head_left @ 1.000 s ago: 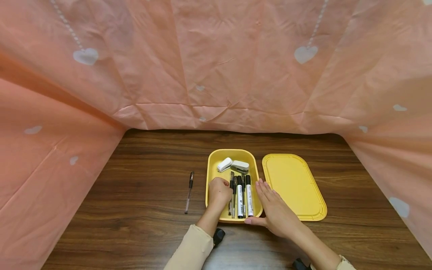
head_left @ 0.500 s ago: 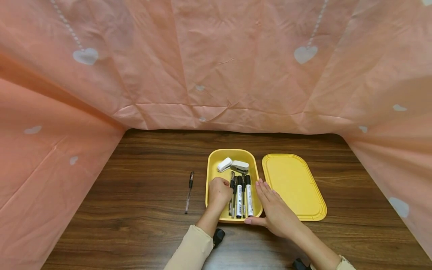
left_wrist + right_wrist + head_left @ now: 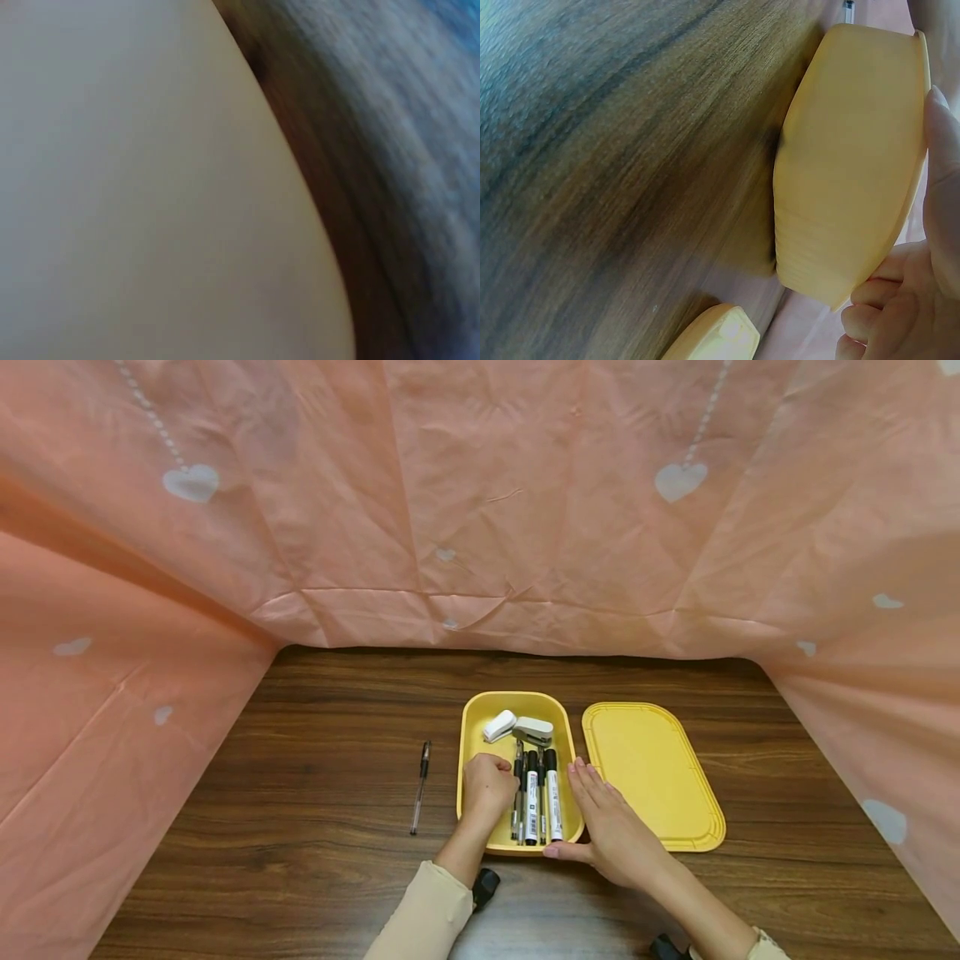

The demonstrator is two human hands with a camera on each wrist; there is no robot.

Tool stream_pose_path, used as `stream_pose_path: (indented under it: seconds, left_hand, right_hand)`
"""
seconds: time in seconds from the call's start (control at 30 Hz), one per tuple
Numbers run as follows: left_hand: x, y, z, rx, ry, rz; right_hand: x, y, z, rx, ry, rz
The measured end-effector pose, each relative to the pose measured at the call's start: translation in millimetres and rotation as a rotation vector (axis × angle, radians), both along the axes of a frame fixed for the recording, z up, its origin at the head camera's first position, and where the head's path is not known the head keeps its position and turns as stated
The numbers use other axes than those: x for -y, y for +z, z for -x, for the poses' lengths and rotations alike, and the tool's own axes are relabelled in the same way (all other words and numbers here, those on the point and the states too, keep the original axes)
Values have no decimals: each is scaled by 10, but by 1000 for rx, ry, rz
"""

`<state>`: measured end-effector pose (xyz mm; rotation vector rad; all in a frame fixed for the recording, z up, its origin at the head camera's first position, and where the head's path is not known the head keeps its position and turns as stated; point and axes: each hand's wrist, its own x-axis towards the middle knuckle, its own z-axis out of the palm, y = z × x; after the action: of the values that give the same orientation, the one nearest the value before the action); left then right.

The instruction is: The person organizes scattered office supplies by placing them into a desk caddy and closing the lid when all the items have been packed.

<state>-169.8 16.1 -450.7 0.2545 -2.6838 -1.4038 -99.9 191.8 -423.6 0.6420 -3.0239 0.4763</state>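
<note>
Yellow box sides (image 3: pixel 847 165) are touching our spread right hand (image 3: pixel 617 835); we can't tell if our curled left hand (image 3: pixel 488 787) is pinching pens (image 3: pixel 518 770).

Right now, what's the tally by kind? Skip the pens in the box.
Yellow box: 1
Yellow lid: 1
White staplers: 2
White markers: 2
Loose pen: 1
Total: 7

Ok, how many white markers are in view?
2, both in the box: one marker between pens, the other marker to its right. The left hand covers some of the box; more may be hidden.
</note>
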Motion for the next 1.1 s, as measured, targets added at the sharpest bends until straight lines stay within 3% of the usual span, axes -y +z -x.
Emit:
stream_pose_path:
  seconds: [1.1]
  left_hand:
    - [-20, 17, 19, 86, 9, -30]
  right_hand:
    - [8, -14, 0, -24, 3, 2]
